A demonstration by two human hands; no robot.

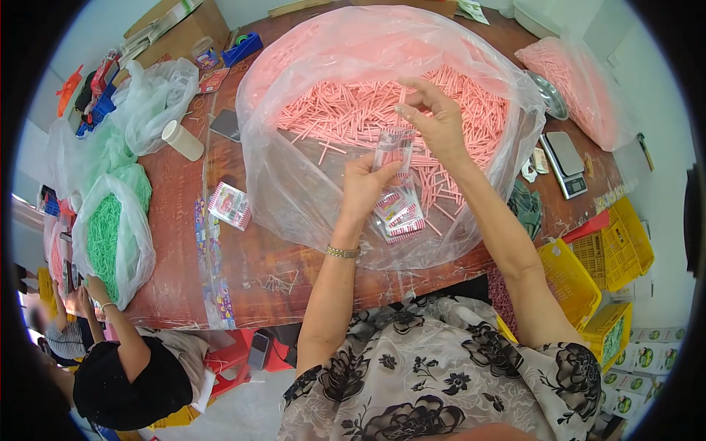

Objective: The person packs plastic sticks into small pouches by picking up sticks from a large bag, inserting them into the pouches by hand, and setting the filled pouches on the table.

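Observation:
My left hand (368,184) is closed on a small clear packet (393,151) with a pink-striped edge, held over a large open plastic bag (294,184). Above and right of that packet is my right hand (434,117), its thumb and index finger pinched around the end of a pink stick (402,94). Loose pink sticks (346,106) are heaped inside the large bag. Just below my left hand, several striped packets (401,214) lie on the bag's plastic. Another packet (230,206) rests on the table to the left.
On the red-brown table (272,257) are a white cup (182,140), a scale (565,165) and a bag of green sticks (104,242). A tied bag of pink sticks (570,88) sits back right. Yellow crates (573,279) stand at right. Another person (132,375) works at lower left.

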